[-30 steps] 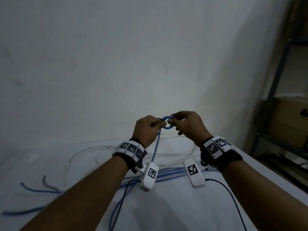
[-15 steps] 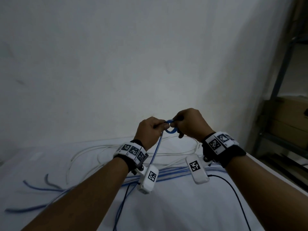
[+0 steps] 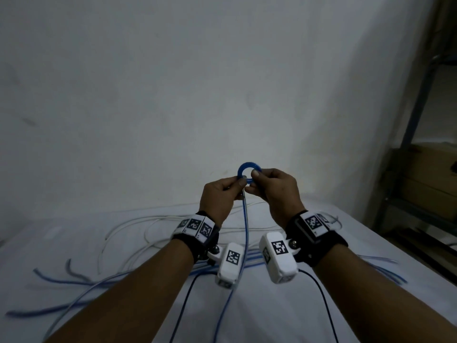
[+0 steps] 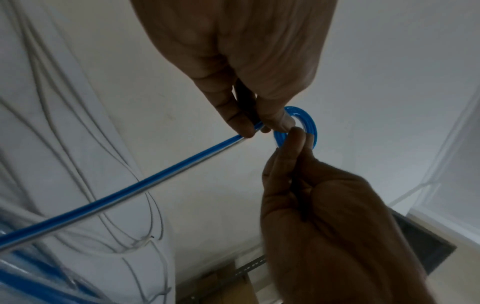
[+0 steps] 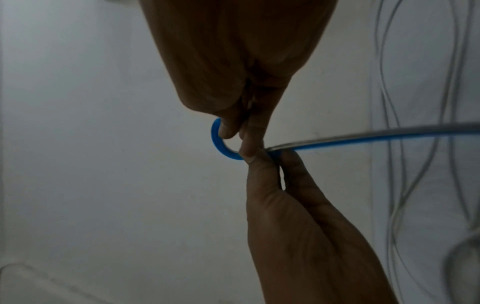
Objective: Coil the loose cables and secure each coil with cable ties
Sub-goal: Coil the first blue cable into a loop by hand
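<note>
I see the blue coil (image 3: 248, 172) now standing up as 1 clear ring, where 0.5 s ago it lay squashed between both hands; left hand (image 3: 220, 196) and right hand (image 3: 274, 189) pinch it above the tabletop (image 3: 259, 318) (winding barely begun, I judge).

both forearms extended fwd, wrists raised, hands meeting at centre. left hand (image 3: 220, 194): thumb & index pinched on blue cable (image 3: 244, 219), other fingers curled. right hand (image 3: 273, 188): thumb & fingertips pinched on the cable's small loop, fingertips touching the left's.
</note>
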